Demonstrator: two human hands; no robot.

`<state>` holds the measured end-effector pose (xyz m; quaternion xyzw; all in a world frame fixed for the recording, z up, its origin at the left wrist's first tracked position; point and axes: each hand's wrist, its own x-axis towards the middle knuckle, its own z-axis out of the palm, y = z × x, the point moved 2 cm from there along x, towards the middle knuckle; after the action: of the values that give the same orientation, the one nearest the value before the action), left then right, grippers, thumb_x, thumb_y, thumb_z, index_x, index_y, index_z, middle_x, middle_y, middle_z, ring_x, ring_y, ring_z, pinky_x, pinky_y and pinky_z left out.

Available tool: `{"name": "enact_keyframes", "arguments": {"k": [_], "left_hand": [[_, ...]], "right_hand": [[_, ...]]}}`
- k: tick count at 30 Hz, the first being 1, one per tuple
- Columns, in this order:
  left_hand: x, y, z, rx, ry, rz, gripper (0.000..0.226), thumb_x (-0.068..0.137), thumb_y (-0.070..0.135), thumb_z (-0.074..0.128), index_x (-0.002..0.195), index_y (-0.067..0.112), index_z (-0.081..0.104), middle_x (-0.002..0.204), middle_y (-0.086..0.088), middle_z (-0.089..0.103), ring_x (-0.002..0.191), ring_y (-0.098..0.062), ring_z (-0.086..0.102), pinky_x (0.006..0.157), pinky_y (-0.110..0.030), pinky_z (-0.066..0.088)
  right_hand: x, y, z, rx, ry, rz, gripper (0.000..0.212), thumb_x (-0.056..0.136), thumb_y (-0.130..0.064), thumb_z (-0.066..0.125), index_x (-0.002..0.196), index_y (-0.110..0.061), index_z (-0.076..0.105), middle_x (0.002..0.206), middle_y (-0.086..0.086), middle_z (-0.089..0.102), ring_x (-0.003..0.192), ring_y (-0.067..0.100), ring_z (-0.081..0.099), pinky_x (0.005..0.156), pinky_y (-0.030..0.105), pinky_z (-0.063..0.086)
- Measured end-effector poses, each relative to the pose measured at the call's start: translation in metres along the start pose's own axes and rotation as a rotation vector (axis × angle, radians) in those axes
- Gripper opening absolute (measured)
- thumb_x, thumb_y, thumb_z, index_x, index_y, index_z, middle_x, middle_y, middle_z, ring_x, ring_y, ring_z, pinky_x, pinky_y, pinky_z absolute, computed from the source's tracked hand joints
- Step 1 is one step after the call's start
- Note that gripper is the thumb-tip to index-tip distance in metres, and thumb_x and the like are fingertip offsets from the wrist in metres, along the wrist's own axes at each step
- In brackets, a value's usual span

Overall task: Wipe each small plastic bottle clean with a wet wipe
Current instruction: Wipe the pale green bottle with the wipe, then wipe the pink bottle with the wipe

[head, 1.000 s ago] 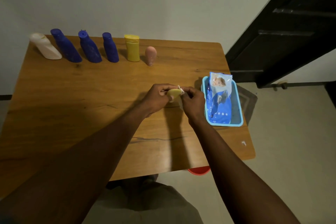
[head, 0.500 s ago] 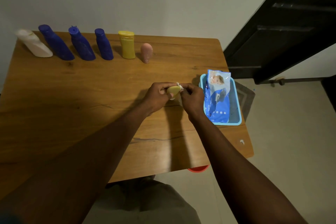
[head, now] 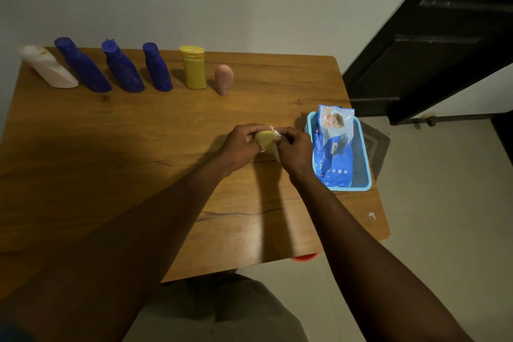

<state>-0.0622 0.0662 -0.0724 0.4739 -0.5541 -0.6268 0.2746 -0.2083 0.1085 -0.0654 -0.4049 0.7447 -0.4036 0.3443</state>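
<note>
Far left, at the back edge of the wooden table [head: 133,130], a row stands: white bottle [head: 47,69], first blue bottle [head: 83,66], second blue bottle [head: 122,69], third blue bottle [head: 157,68], tall yellow bottle [head: 193,69], then a little pink bottle [head: 223,79] at the end. Forward to mid-table, and here's the action: the left hand [head: 241,144] has its fingers curled round a small yellow bottle [head: 263,139], lifted just above the wood. Pressed to that bottle's right end is a white wet wipe [head: 274,133], pinched there by the bunched fingertips of the right hand [head: 295,147]. Just beside that hand, a light blue basket [head: 361,175] sits at the table's right edge, with a blue wipes pack [head: 334,144] lying in it. Beyond, a dark door [head: 444,36].
</note>
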Motion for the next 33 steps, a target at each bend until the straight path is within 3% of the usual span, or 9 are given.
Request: {"name": "enact_keyframes", "arguments": {"k": [4,8,11,14,20,25,28,30,33], "left_hand": [[0.001,0.004,-0.006,0.0,0.002,-0.072,0.047,0.089,-0.003,0.063,0.134,0.011,0.063,0.13,-0.002,0.066,0.123,-0.013,0.059,0.079,-0.017,0.052],[0.001,0.011,-0.015,0.024,-0.006,-0.111,0.062,0.082,-0.014,0.053,0.14,0.007,0.057,0.142,-0.006,0.059,0.138,-0.016,0.049,0.082,-0.023,0.048],[0.0,0.021,-0.019,0.005,-0.011,-0.106,0.064,0.081,-0.018,0.051,0.141,0.003,0.055,0.142,-0.01,0.058,0.138,-0.018,0.048,0.069,-0.014,0.049],[-0.001,0.03,-0.022,-0.021,-0.009,-0.093,0.061,0.083,-0.018,0.052,0.141,0.0,0.054,0.14,-0.011,0.058,0.135,-0.017,0.05,0.059,-0.01,0.049],[0.0,0.048,-0.034,0.006,0.027,-0.052,0.058,0.083,-0.017,0.055,0.138,0.001,0.057,0.135,-0.011,0.062,0.128,-0.017,0.056,0.074,-0.011,0.052],[0.0,0.07,-0.06,0.111,0.13,0.016,0.043,0.086,-0.005,0.061,0.126,0.009,0.067,0.121,-0.002,0.067,0.115,-0.012,0.063,0.078,-0.01,0.049],[0.004,0.085,-0.081,0.319,0.212,0.102,0.039,0.088,0.0,0.061,0.124,0.012,0.068,0.118,0.005,0.066,0.107,-0.006,0.061,0.075,-0.001,0.043],[0.01,0.096,-0.093,0.432,0.246,0.168,0.037,0.088,0.003,0.062,0.124,0.012,0.069,0.121,0.003,0.067,0.108,-0.009,0.062,0.08,-0.005,0.044],[0.019,0.11,-0.107,0.553,0.257,0.184,0.035,0.09,0.005,0.062,0.124,0.009,0.067,0.121,0.0,0.066,0.112,-0.017,0.06,0.093,-0.025,0.049]], "right_hand": [[0.002,-0.001,-0.001,0.008,0.028,0.039,0.02,0.091,-0.009,0.062,0.1,-0.014,0.079,0.089,-0.005,0.077,0.086,0.013,0.071,0.075,0.032,0.057],[0.003,-0.008,-0.006,0.044,0.056,0.071,0.019,0.089,-0.008,0.063,0.096,-0.015,0.079,0.09,-0.003,0.077,0.089,0.014,0.071,0.078,0.033,0.056],[0.004,-0.017,-0.012,0.034,0.083,0.069,0.021,0.088,-0.005,0.062,0.097,-0.012,0.079,0.091,0.001,0.077,0.085,0.011,0.068,0.073,0.026,0.05],[0.004,-0.026,-0.016,0.032,0.1,0.065,0.019,0.088,-0.006,0.063,0.097,-0.012,0.079,0.09,-0.001,0.076,0.086,0.012,0.068,0.074,0.029,0.053],[0.004,-0.053,-0.021,0.037,0.105,0.029,0.015,0.091,-0.011,0.065,0.09,-0.018,0.078,0.077,-0.01,0.072,0.067,-0.001,0.062,0.064,0.026,0.051],[0.011,-0.085,-0.013,0.075,0.077,-0.017,0.015,0.089,-0.012,0.065,0.086,-0.018,0.079,0.077,-0.008,0.074,0.073,0.008,0.065,0.068,0.033,0.054],[0.02,-0.103,-0.003,0.07,0.046,-0.036,0.017,0.086,-0.014,0.063,0.085,-0.021,0.079,0.076,-0.011,0.074,0.073,0.009,0.065,0.067,0.038,0.056],[0.028,-0.112,0.004,0.061,0.036,-0.044,0.02,0.085,-0.013,0.062,0.088,-0.023,0.08,0.08,-0.011,0.075,0.079,0.011,0.068,0.073,0.044,0.06],[0.042,-0.126,0.017,0.048,0.012,-0.065,0.021,0.085,-0.01,0.062,0.091,-0.02,0.08,0.084,-0.009,0.076,0.083,0.012,0.07,0.078,0.046,0.062]]}}
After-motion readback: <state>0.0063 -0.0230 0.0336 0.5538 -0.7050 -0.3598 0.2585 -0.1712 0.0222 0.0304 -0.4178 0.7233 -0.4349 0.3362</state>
